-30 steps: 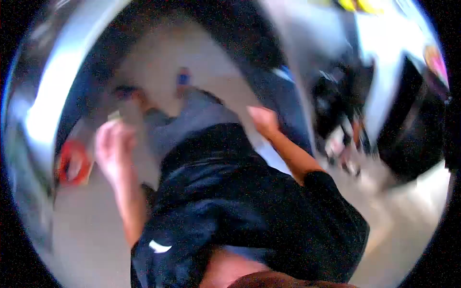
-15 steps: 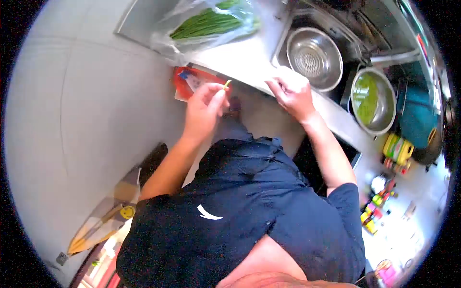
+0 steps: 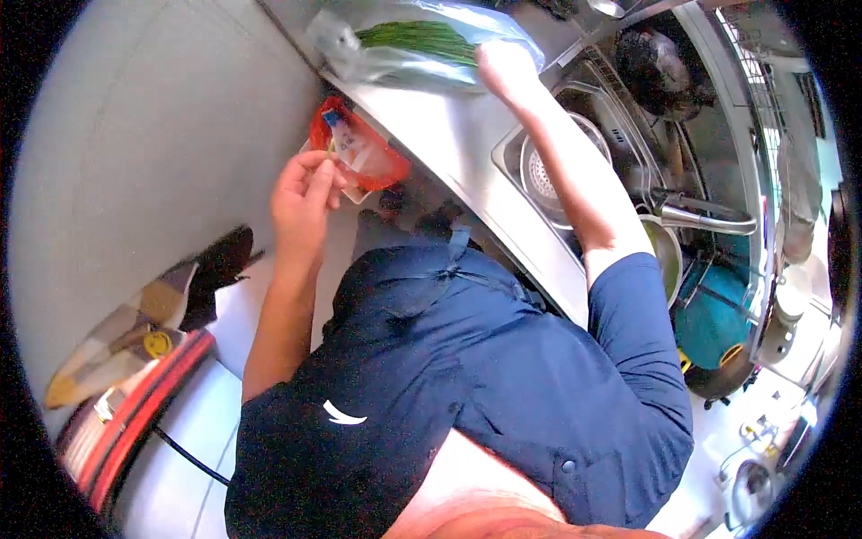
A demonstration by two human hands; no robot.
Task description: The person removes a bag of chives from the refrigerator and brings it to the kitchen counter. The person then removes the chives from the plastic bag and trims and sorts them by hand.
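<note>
Long green stalks (image 3: 417,40) lie in a clear plastic bag (image 3: 422,72) on the white counter. My right hand (image 3: 505,67) reaches onto the right end of the bag; its fingertips are hidden in the glare and plastic. Above a bin lined with a red bag (image 3: 382,166), my left hand (image 3: 310,184) pinches a thin yellow-green stem piece (image 3: 331,146) between thumb and fingers. A white and blue wrapper (image 3: 350,139) lies in the red bag.
Right of the counter edge (image 3: 449,162), a sink holds a steel strainer bowl (image 3: 539,175), partly behind my right forearm. A faucet (image 3: 705,214) and another bowl (image 3: 669,256) are farther right. A grey wall (image 3: 153,135) rises on the left.
My right hand has moved from the counter's front edge up to the bag of stalks. My left hand has shifted left, still with the stem piece. The view has turned.
</note>
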